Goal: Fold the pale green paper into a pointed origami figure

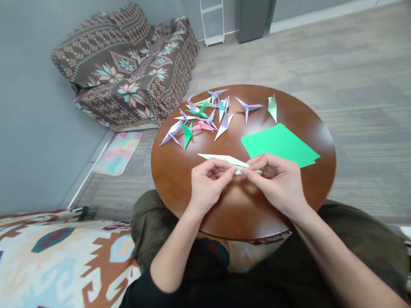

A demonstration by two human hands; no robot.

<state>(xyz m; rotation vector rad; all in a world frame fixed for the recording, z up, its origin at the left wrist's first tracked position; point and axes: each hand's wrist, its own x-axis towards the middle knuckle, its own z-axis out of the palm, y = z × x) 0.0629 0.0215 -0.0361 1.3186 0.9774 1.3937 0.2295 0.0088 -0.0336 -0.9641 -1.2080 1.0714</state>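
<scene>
Between my two hands is a folded piece of pale green origami paper (224, 158), its long pointed end sticking out to the left. My left hand (210, 182) pinches it from the left, thumb and fingers pressed together. From the right, my right hand (276, 179) pinches the same paper, and the two thumbs nearly meet at its middle. Both hands are just above the round table, and my fingers hide part of the folds. Beyond my right hand lies a small stack of bright green paper sheets (279, 145).
Several folded paper cranes, purple, green and one pink crane (202, 126), cluster at the far left of the brown round table (244, 209). A purple crane (248, 108) and a pale green crane (272, 108) stand farther right. A covered sofa (138, 72) is beyond.
</scene>
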